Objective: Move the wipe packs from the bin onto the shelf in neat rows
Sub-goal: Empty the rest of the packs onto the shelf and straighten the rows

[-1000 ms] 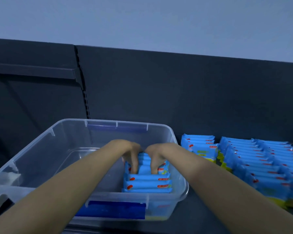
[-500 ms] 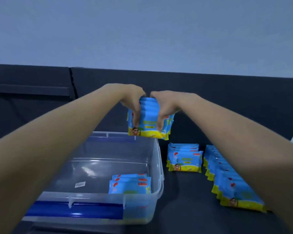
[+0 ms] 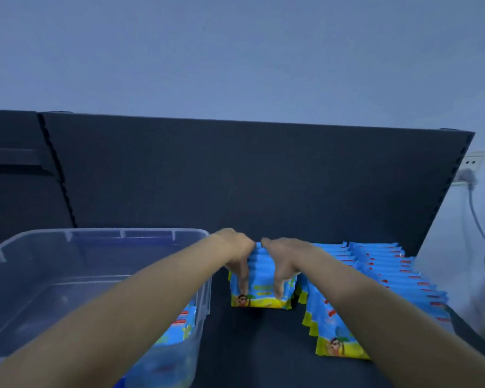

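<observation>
Now two hands (image 3: 237, 259) (image 3: 284, 263) round one bundle (image 3: 263, 275), beside two rows (image 3: 389, 273).

Dim, bluish cast – soft blur, wide-angle edge warp.

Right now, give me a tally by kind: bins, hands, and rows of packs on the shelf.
Bin: 1
Hands: 2, left hand and right hand
Rows of packs: 3, left row (both hands grip it), middle row, right row
Total: 6
Loose packs show through the bin wall; their number cannot be told.
</observation>
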